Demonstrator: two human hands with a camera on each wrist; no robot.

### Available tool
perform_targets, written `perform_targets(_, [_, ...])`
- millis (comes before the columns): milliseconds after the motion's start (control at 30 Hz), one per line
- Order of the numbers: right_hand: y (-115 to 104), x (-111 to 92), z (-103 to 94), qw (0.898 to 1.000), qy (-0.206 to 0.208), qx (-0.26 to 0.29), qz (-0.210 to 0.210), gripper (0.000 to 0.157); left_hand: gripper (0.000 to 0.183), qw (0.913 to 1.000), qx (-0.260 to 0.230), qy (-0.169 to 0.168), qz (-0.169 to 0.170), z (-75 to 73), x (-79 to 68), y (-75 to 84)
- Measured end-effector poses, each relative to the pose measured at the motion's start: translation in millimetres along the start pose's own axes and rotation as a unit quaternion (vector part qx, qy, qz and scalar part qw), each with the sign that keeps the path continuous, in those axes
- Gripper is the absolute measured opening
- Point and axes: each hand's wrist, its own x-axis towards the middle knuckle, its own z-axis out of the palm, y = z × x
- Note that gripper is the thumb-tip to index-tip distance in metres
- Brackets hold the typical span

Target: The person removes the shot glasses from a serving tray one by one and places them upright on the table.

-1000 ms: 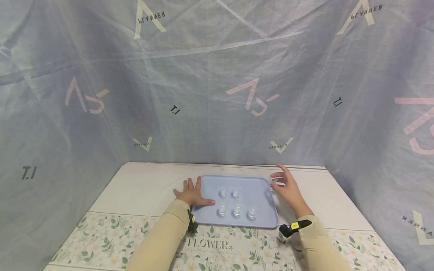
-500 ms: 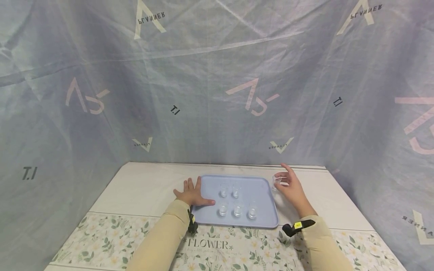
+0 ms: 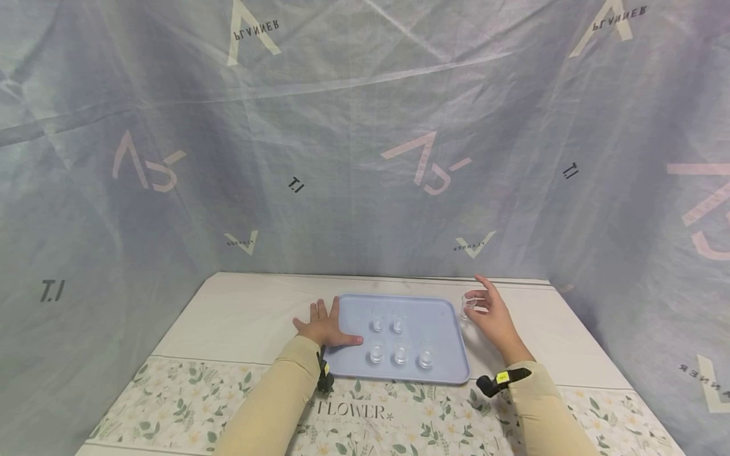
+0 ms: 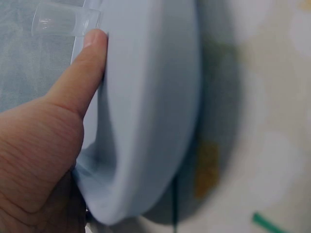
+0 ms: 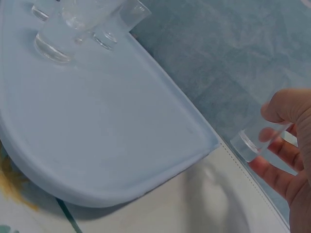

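A light blue tray (image 3: 439, 329) lies on the table with several small clear shot glasses standing on it in two rows; one front-row shot glass (image 3: 426, 358) is nearest the tray's right side. My left hand (image 3: 325, 329) rests spread over the tray's left rim, its thumb lying inside the tray in the left wrist view. Just outside the right rim, my right hand (image 3: 490, 316) pinches another clear shot glass (image 5: 248, 144) between thumb and fingers. In the right wrist view that glass is tilted, its thick base pointing away from the palm, beside the tray's corner.
The white tablecloth (image 3: 239, 316) has a floral band (image 3: 171, 399) with lettering along the near side. A grey-blue printed curtain (image 3: 342, 221) encloses the table at the back and both sides. The back right of the tray is bare.
My right hand, with the shot glass, has moved slightly to the right, from over the tray's right rim to just outside it. The left hand and the other glasses stay put.
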Motion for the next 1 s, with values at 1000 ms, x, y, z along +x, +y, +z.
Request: perform_targets(1000, [15, -5, 6.1, 1.0, -0.014, 0.013, 0.007, 0.076, 0.135, 1.0, 0.001, 0.006, 0.001, 19.5, 24.0, -13.7])
